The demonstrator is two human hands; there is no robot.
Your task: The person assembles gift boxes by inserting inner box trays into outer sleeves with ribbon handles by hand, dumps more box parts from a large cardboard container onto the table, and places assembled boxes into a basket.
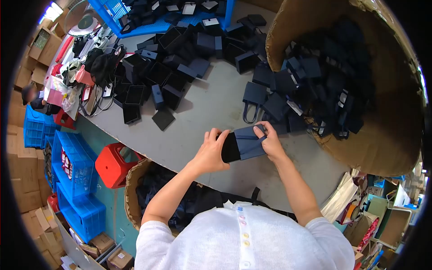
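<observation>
Over the grey table [216, 105], my left hand [210, 150] grips a black box [231, 148] by its left end. The box's right part sits inside a small dark blue bag [249, 143]. My right hand [271, 141] holds the bag's right end, thumb on top near its strap. Just beyond, another dark blue bag with a handle loop [254, 95] lies at the edge of a heap of bags. A pile of open black and navy boxes [168, 67] covers the table's far left part.
A large cardboard box [382, 148] full of dark bags lies at the right. A blue crate [108, 18] stands at the back. Left of the table are a red stool [110, 165], blue crates [74, 162] and, farther off, a person [33, 96]. Another carton [134, 193] stands below the table edge.
</observation>
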